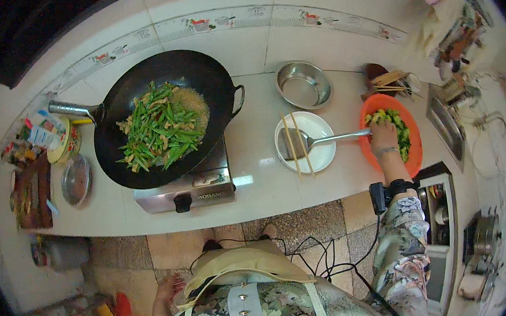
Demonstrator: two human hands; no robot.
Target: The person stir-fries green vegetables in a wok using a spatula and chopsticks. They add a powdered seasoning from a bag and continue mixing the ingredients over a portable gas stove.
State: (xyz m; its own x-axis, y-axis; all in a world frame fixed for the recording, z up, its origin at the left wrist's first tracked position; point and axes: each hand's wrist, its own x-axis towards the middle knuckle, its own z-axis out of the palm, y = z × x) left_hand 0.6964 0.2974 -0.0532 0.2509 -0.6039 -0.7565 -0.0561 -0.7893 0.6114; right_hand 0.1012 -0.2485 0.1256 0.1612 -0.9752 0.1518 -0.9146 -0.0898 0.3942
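My right hand (pixel 384 138) reaches down into an orange plastic basin (pixel 413 145) of chopped green vegetable pieces (pixel 402 136); its fingertips are hidden, so whether it grips any cannot be told. My left hand (pixel 172 287) hangs low beside my apron, away from the counter, its fingers blurred. A black wok (pixel 117 140) with green bean pieces and bits of meat in bubbling liquid sits on a steel gas stove (pixel 160 201). Between wok and basin, a metal spatula (pixel 335 138) and a pair of wooden chopsticks (pixel 307 152) rest across a white plate (pixel 319 162).
Behind the white plate stands an empty steel bowl (pixel 304 85). A clear bowl (pixel 76 180), a floral enamel container (pixel 64 145) and a brown board (pixel 37 194) are at the left. A sink (pixel 446 124) lies right of the basin. Black cables (pixel 334 267) hang near my right arm.
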